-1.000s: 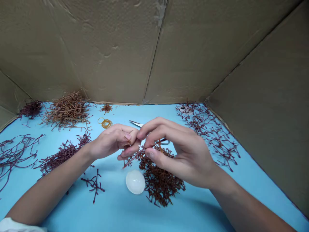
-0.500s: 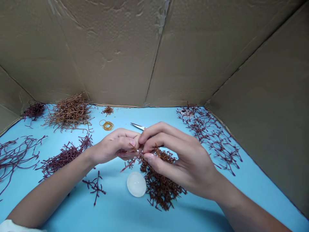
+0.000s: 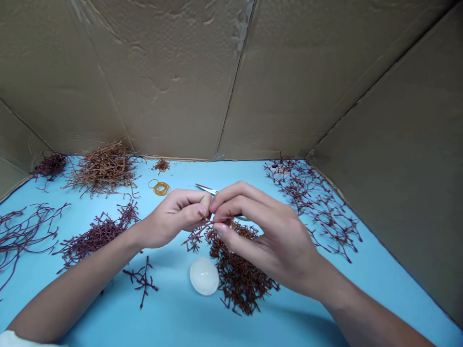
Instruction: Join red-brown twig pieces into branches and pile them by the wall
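Note:
My left hand (image 3: 173, 219) and my right hand (image 3: 269, 231) meet above the middle of the table, fingertips almost touching. Both are closed in a pinch on a thin reddish-brown twig-like piece (image 3: 198, 232), mostly covered by the fingers. An orange-brown bit shows by the right fingertips. Below my right hand lies a heap of short dark-brown twig pieces (image 3: 248, 274). A small white round dish (image 3: 204, 276) stands beside that heap. Behind the fingers, a pointed metal blade (image 3: 205, 188), seemingly of scissors, pokes out; the rest is largely hidden.
Yellow rubber bands (image 3: 161, 188) lie toward the back. Purple-brown branched pieces (image 3: 97, 236) are heaped by my left forearm, with a loose cluster (image 3: 143, 279) nearer. Tan stems (image 3: 104, 168) are piled at back left, more branched pieces (image 3: 321, 207) spread right. Cardboard walls (image 3: 173, 86) surround the blue table.
My left hand has shifted slightly and its fingers have curled in tighter near the pinch. The held piece has turned and shows less. My right hand stays nearly in place.

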{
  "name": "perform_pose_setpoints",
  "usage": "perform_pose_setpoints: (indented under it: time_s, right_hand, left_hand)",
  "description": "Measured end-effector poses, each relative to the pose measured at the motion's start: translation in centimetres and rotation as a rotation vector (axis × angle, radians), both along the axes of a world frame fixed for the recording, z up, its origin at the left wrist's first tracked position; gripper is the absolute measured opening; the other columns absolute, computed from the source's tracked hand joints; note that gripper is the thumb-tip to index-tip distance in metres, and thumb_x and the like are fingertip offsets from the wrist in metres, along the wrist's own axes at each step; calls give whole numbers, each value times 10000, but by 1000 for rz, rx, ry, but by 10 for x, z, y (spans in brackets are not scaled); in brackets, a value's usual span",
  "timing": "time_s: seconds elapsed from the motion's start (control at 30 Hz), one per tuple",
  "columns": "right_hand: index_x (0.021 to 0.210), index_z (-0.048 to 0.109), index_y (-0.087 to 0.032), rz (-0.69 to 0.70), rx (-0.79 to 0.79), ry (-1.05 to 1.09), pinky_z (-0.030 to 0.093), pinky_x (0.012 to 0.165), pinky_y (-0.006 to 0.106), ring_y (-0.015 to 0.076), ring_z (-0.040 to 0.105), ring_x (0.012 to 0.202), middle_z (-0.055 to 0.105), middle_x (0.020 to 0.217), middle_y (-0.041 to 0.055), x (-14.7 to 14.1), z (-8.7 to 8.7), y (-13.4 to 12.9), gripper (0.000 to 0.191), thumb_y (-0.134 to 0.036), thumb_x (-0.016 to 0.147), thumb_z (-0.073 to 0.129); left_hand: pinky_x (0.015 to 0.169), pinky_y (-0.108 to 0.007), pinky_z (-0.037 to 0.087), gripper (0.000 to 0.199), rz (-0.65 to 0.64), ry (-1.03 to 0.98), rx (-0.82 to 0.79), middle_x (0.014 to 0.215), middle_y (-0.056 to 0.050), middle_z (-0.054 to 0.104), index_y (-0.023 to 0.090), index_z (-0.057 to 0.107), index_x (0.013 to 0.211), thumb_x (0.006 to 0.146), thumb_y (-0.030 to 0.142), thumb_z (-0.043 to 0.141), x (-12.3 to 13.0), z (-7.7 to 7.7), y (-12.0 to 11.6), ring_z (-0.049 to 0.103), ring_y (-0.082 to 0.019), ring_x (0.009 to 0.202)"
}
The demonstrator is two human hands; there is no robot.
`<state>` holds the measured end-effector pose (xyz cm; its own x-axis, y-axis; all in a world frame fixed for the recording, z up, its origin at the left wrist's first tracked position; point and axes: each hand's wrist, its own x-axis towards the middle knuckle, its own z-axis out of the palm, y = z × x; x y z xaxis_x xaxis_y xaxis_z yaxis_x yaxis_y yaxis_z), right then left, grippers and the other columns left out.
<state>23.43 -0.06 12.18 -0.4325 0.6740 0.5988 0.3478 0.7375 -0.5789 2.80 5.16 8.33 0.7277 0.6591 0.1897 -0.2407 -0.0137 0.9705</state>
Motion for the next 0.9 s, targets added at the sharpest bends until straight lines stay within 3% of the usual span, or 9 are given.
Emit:
perform_pose_setpoints:
  time_s: [0.4,0.67,0.77,0.83,0.9]
  right_hand:
    - [980,662,-237,-69,52,34,634,739,291,145,690,853,705,1022,40,0,-4,2,123,-120,1010,645]
    - [996,667,-245,-54,68,42,635,734,305,158,704,878,709,1021,42,0,-5,4,128,-117,1003,660]
    - [983,664,-239,-61,92,31,628,753,303,152,697,881,707,1010,41,3,-2,6,136,-104,1002,663]
    - [976,662,-233,-67,105,25,620,767,297,145,694,885,706,1011,40,4,0,6,142,-92,997,671]
    - [973,662,-232,-71,107,19,613,768,294,141,692,881,706,1015,38,6,1,6,144,-90,993,679]
  left_hand:
    - [577,-253,304,375,133,-77,129,710,35,433,190,520,785,1057,425,624,5,-3,-5,353,-113,623]
    - [532,-215,359,351,118,-95,112,695,38,455,182,554,796,1056,400,643,5,-1,-4,391,-89,586]
    - [474,-185,384,193,141,-116,149,734,34,556,198,635,996,1069,377,634,0,4,0,456,-70,532]
    - [477,-177,431,155,177,-107,249,828,6,654,221,666,1161,1072,344,634,-6,9,3,546,-73,564]
    - [532,-174,498,157,222,-50,386,912,-23,718,228,711,1196,1053,277,667,-12,15,4,629,-85,656]
